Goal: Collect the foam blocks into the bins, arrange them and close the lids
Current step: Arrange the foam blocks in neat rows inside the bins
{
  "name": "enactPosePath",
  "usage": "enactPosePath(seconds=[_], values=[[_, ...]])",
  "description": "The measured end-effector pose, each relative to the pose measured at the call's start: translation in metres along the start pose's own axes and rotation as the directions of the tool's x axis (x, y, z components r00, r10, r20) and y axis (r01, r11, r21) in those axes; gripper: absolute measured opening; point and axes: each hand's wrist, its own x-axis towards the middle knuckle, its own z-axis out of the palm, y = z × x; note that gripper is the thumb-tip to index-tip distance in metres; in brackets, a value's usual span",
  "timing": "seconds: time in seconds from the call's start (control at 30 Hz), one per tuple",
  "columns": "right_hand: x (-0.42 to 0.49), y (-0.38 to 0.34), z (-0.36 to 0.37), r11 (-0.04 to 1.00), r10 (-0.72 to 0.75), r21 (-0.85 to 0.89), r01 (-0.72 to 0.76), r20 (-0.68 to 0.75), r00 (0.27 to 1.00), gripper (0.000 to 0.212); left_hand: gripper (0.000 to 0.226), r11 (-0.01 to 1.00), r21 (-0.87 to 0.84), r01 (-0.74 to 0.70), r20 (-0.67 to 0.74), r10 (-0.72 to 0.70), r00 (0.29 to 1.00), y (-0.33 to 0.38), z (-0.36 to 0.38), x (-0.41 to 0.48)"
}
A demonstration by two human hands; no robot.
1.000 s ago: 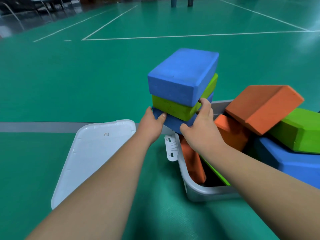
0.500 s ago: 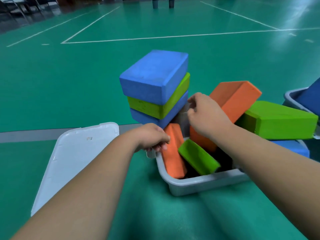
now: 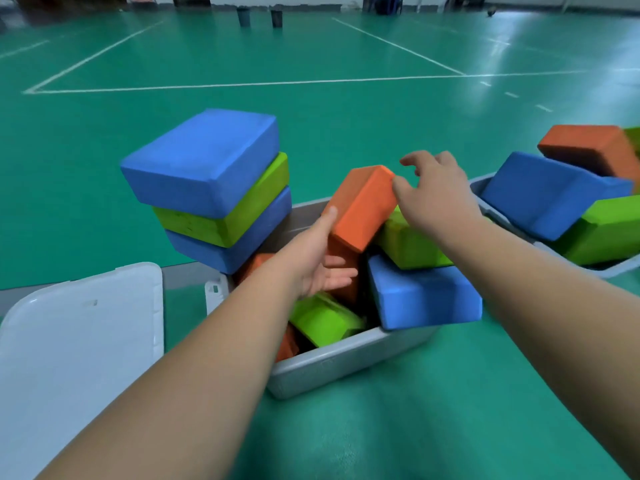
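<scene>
One block being handled: the orange block (image 3: 360, 209) lies tilted on top of the heap in the near bin (image 3: 346, 368), its high corner toward the right hand.
Left hand (image 3: 311, 258): wide, thumb laid on the block's left face, fingers loose beneath its lower edge; it holds nothing closed.
Right hand (image 3: 436, 195): wide, thumb touching the block's top right corner, fingers spread above it, not yet closed.
Beneath: a tilted green block (image 3: 408, 247) props the orange one; a blue block (image 3: 422, 299) hangs over the bin's near right rim.
Deeper: a sunken green block (image 3: 325, 317) and more orange pieces lie askew inside.
Stack: a three-block stack (image 3: 214, 188), blue, green, blue, leans on the bin's far left corner.
Lid (image 3: 79, 341): white, flat on the floor (image 3: 450, 410) just left of the bin.
Second bin (image 3: 616, 268): at the right, also heaped above its rim.
Step, by my judgement: arranging, not collecting; nothing lies level enough for a lid.
Doing it well: take the orange block by two opposite faces and lift it clear before turning it; foam grips foam, so dragging would pull the others along. Level the lower layer first, then set blocks flat.
Risk: the leaning stack sits near the left forearm and may tip if nudged.
</scene>
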Motion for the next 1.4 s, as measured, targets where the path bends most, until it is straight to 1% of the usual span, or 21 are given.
enactPosePath(seconds=[0.03,0.07,0.1,0.17,0.27,0.33,0.37,0.4,0.43,0.5,0.53,0.6,0.77,0.87,0.93,1.0,1.07,1.17,1.27,1.3,1.4], values=[[0.001,0.005,-0.001,1.000,0.012,0.007,-0.012,0.070,0.997,0.050,0.062,0.988,-0.140,0.058,0.032,-0.054,0.998,0.001,0.005,0.003],[0.001,0.010,-0.001,1.000,-0.002,0.023,-0.001,0.139,0.990,0.051,0.066,0.972,-0.221,0.085,0.053,-0.075,0.996,-0.001,0.008,0.008],[-0.001,0.013,-0.001,0.999,-0.033,0.035,0.027,0.194,0.980,0.051,0.069,0.962,-0.258,0.085,0.056,-0.073,0.996,-0.003,0.011,0.013],[-0.006,0.019,-0.003,0.996,-0.086,0.044,0.077,0.239,0.967,0.048,0.073,0.954,-0.295,0.050,0.030,-0.043,0.999,-0.007,0.015,0.021],[-0.011,0.023,-0.010,0.996,-0.085,0.015,0.084,0.259,0.962,0.052,0.064,0.938,-0.347,0.016,-0.024,-0.026,0.999,-0.011,0.016,0.030],[-0.012,0.025,-0.015,0.994,-0.043,-0.083,0.070,0.289,0.956,0.059,0.059,0.940,-0.340,0.028,-0.027,-0.040,0.999,-0.011,0.016,0.033],[-0.013,0.027,-0.017,0.983,0.010,-0.178,0.047,0.307,0.952,0.063,0.057,0.944,-0.329,0.034,-0.022,-0.044,0.999,-0.012,0.016,0.034],[-0.013,0.029,-0.018,0.959,0.087,-0.282,0.006,0.316,0.945,0.072,0.054,0.946,-0.321,0.035,-0.022,-0.045,0.999,-0.011,0.017,0.035],[-0.014,0.031,-0.020,0.930,0.175,-0.364,-0.049,0.323,0.930,0.086,0.052,0.948,-0.316,0.029,-0.033,-0.041,0.999,-0.010,0.017,0.035],[-0.015,0.034,-0.021,0.892,0.310,-0.428,-0.144,0.349,0.884,0.122,0.047,0.951,-0.310,0.002,-0.053,-0.020,0.998,-0.007,0.020,0.035],[-0.016,0.035,-0.022,0.887,0.339,-0.430,-0.167,0.361,0.869,0.135,0.045,0.951,-0.308,-0.007,-0.054,-0.010,0.998,-0.004,0.021,0.035],[-0.020,0.033,-0.023,0.883,0.351,-0.436,-0.171,0.374,0.858,0.145,0.046,0.953,-0.301,-0.025,-0.055,0.009,0.998,-0.001,0.023,0.034],[-0.039,0.024,-0.019,0.869,0.346,-0.465,-0.168,0.328,0.879,0.131,0.045,0.972,-0.216,-0.089,-0.096,0.070,0.993,0.003,0.026,0.031],[-0.043,0.024,-0.020,0.895,0.327,-0.395,-0.210,0.258,0.909,0.110,0.046,0.973,-0.158,-0.170,-0.140,0.148,0.979,0.011,0.029,0.028],[-0.042,0.024,-0.026,0.900,0.339,-0.353,-0.253,0.204,0.919,0.103,0.040,0.960,-0.152,-0.236,-0.172,0.209,0.963,0.020,0.032,0.022],[-0.040,0.021,-0.036,0.908,0.344,-0.300,-0.292,0.136,0.929,0.102,0.033,0.944,-0.172,-0.282,-0.189,0.249,0.950,0.031,0.033,0.014],[-0.036,0.015,-0.048,0.931,0.313,-0.209,-0.298,0.042,0.949,0.102,0.035,0.925,-0.190,-0.330,-0.201,0.293,0.935,0.043,0.033,0.002],[-0.028,-0.001,-0.062,0.961,0.243,-0.113,-0.252,-0.084,0.966,0.103,0.037,0.882,-0.247,-0.401,-0.220,0.352,0.910,0.068,0.026,-0.018],[-0.022,-0.018,-0.071,0.979,0.200,-0.007,-0.204,-0.159,0.967,0.106,0.033,0.832,-0.283,-0.477,-0.243,0.419,0.875,0.094,0.016,-0.043],[-0.019,-0.025,-0.073,0.982,0.188,0.028,-0.186,-0.183,0.965,0.107,0.035,0.819,-0.284,-0.499,-0.253,0.438,0.863,0.102,0.011,-0.051],[-0.016,-0.044,-0.079,0.987,0.151,0.089,-0.134,-0.231,0.961,0.105,0.054,0.796,-0.247,-0.553,-0.285,0.486,0.826,0.123,-0.006,-0.076]])
